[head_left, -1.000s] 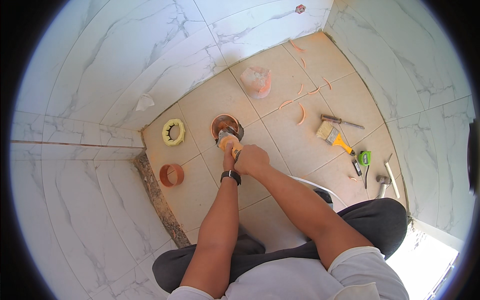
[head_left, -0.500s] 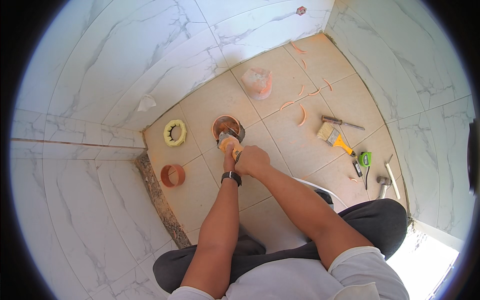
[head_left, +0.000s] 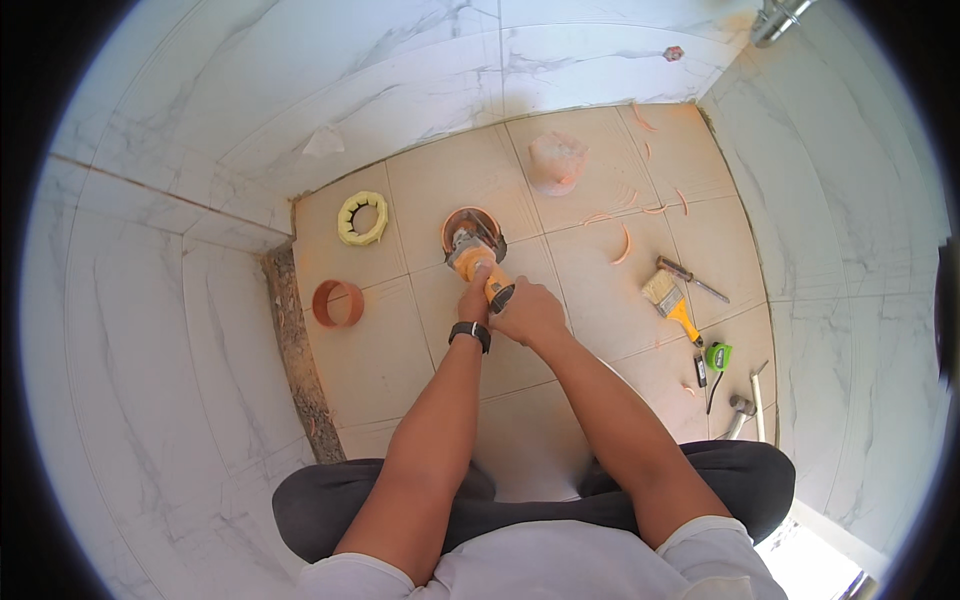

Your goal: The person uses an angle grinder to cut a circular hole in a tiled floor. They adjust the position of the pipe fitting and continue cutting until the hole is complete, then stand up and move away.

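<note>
My left hand is closed round the front part of an orange angle grinder. Behind it, my right hand grips the tool's rear body. The grinder's head and dark guard reach into the orange pipe opening in the tiled floor. How the disc meets the pipe wall is hard to make out. To the left lie a pale yellow ring with a notched inner edge and a short orange pipe piece. A dusty, pinkish plastic bag or wrapped lump sits beyond on the right.
At right lie a screwdriver, a paintbrush, a green tape measure, a black marker-like item and a hammer. Thin orange shavings are scattered about. Marbled tile walls enclose the floor; a rough gap runs along the left.
The view has tilted and shifted, so the floor and tools appear moved. Both hands still hold the grinder at the pipe opening, its body now angled a little differently.
</note>
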A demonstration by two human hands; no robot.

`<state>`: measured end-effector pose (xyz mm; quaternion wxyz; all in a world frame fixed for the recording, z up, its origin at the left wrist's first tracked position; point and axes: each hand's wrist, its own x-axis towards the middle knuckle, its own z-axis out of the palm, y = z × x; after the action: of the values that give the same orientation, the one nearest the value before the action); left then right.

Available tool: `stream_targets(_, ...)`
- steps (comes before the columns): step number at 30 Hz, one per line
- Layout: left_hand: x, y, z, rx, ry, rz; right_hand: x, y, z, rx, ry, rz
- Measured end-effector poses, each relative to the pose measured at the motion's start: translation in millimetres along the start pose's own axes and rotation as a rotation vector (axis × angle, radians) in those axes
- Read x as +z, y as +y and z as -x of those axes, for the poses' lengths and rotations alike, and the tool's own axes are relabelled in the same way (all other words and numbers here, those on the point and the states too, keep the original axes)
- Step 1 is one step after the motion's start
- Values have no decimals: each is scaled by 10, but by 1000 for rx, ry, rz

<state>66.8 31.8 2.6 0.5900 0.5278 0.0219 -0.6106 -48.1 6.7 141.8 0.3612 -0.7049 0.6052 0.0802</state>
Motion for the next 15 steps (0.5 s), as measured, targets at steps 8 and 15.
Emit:
stream_targets(8,794,-20,377,269,88,-169,-180,345,-92,-18,210,256)
stream_targets(15,1162,105,642,130,299,-360,-383,614,-130,-155,278,224)
